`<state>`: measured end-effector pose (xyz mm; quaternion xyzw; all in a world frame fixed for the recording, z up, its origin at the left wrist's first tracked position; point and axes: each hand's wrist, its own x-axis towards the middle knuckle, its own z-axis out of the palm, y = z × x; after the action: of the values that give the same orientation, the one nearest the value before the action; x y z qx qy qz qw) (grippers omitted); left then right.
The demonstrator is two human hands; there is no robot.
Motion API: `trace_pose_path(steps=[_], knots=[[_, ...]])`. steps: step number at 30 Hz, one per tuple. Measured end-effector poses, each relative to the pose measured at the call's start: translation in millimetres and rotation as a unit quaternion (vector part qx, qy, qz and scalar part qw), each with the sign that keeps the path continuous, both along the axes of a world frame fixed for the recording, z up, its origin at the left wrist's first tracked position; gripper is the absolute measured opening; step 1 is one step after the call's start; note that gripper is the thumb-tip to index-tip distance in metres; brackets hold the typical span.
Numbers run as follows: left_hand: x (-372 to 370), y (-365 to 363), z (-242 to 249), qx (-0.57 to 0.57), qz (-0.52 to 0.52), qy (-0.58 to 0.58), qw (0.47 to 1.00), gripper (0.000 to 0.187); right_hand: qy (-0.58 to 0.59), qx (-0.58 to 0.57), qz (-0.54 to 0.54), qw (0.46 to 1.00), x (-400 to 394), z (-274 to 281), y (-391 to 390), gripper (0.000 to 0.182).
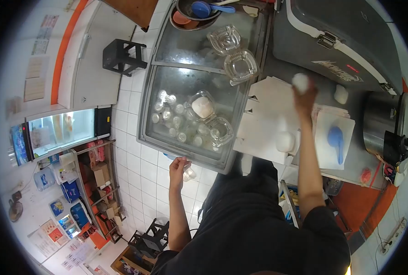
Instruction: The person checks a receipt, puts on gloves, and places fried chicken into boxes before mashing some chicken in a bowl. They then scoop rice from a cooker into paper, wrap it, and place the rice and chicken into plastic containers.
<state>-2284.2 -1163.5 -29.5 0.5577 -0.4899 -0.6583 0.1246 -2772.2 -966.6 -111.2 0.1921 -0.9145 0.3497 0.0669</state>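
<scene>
My right hand (306, 97), reaching out over the counter, is closed around a white rounded lump (300, 83), slightly blurred. Beneath and beside it lies a spread of white paper sheets (265, 114), on which a white dome-shaped lump (285, 142) rests. A blue scoop (336, 139) lies on a separate paper pile to the right. My left hand (179, 167) is at the near left corner of the glass-topped freezer (185, 155), fingers curled together; whatever is between them cannot be made out. On the glass, one clear plastic container (194, 112) holds another white lump (203, 107).
Clear plastic containers (240, 66) lie open on the freezer's far part, near a bowl (190, 24) with a blue ladle-like scoop (201, 9). A grey cooler box (341, 41) and a metal cooker (380, 121) border the counter. Black stools (121, 56) stand on the tiled floor.
</scene>
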Motion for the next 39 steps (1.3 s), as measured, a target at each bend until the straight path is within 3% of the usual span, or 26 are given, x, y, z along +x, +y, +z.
trace_pose_path(steps=[1, 3, 4, 5, 6, 7, 10, 14, 16, 17, 19, 20, 22, 23, 25, 27, 29, 33, 35, 37, 38, 39], knots=[[-4, -6, 2, 0.005, -0.015, -0.026, 1.0, 0.016, 0.013, -0.051, 0.087, 0.995, 46, 24, -21, 0.072], [-17, -27, -2, -0.01, -0.036, -0.007, 0.999, 0.015, -0.095, -0.111, 0.208, 0.967, 135, 42, -59, 0.074], [-24, -36, -5, -0.024, -0.055, 0.014, 0.998, 0.015, -0.282, -0.076, 0.22, 0.931, 177, 53, -76, 0.076], [-35, -47, -4, -0.024, -0.055, 0.016, 0.998, 0.015, -0.169, -0.097, 0.269, 0.943, 212, 41, -86, 0.075], [-46, -58, 3, -0.046, -0.095, 0.026, 0.994, 0.015, -0.217, -0.051, 0.28, 0.934, 237, 49, -95, 0.07], [-52, -65, 11, -0.067, -0.137, 0.036, 0.988, 0.015, -0.159, -0.015, 0.322, 0.933, 253, 40, -102, 0.068], [-65, -78, 26, -0.084, -0.179, 0.034, 0.98, 0.02, -0.199, 0.129, 0.333, 0.913, 273, 20, -115, 0.064], [-44, -71, 23, -0.1, -0.192, 0.016, 0.976, 0.025, -0.111, 0.101, 0.322, 0.935, 253, 26, -103, 0.06], [-23, -65, 13, -0.065, -0.178, 0.018, 0.982, 0.025, -0.129, -0.008, 0.313, 0.941, 211, 29, -82, 0.05], [-12, -60, 10, -0.036, -0.157, 0.011, 0.987, 0.025, -0.192, -0.055, 0.261, 0.944, 178, 33, -73, 0.046], [1, -48, 9, -0.026, -0.128, 0.007, 0.991, 0.024, -0.154, -0.052, 0.142, 0.976, 98, 16, -35, 0.043], [12, -45, 3, -0.022, -0.135, -0.017, 0.991, 0.023, -0.062, -0.023, 0.072, 0.995, 52, 8, -8, 0.04], [17, -37, 9, -0.004, -0.129, -0.036, 0.991, 0.022, 0.138, 0.078, -0.067, 0.985, -41, -5, 51, 0.051], [20, -37, 7, -0.001, -0.133, -0.034, 0.99, 0.022, 0.1, 0.161, -0.159, 0.969, -89, -24, 87, 0.072], [30, -31, 8, 0.006, -0.125, -0.052, 0.991, 0.021, 0.006, 0.244, -0.28, 0.928, -133, -34, 123, 0.089], [29, -25, 13, 0.007, -0.118, -0.063, 0.991, 0.021, -0.128, 0.223, -0.238, 0.937, -170, -62, 151, 0.098], [24, -28, 16, 0.007, -0.125, -0.077, 0.989, 0.023, -0.146, 0.235, -0.292, 0.915, -179, -78, 154, 0.094], [18, -35, 13, -0.019, -0.14, -0.07, 0.988, 0.026, -0.163, 0.219, -0.183, 0.944, -171, -72, 146, 0.088], [4, -37, 16, -0.015, -0.137, -0.067, 0.988, 0.028, -0.227, -0.003, -0.1, 0.969, -130, -39, 112, 0.079], [-3, -42, 10, -0.028, -0.148, -0.059, 0.987, 0.027, -0.215, -0.043, 0.03, 0.975, -77, -23, 72, 0.074], [-8, -45, 6, -0.03, -0.138, -0.064, 0.988, 0.027, -0.123, 0.071, 0.036, 0.989, -31, -7, 40, 0.075], [-13, -47, 2, -0.022, -0.139, -0.052, 0.989, 0.026, -0.169, 0.009, 0.139, 0.976, 5, 7, 13, 0.076]])
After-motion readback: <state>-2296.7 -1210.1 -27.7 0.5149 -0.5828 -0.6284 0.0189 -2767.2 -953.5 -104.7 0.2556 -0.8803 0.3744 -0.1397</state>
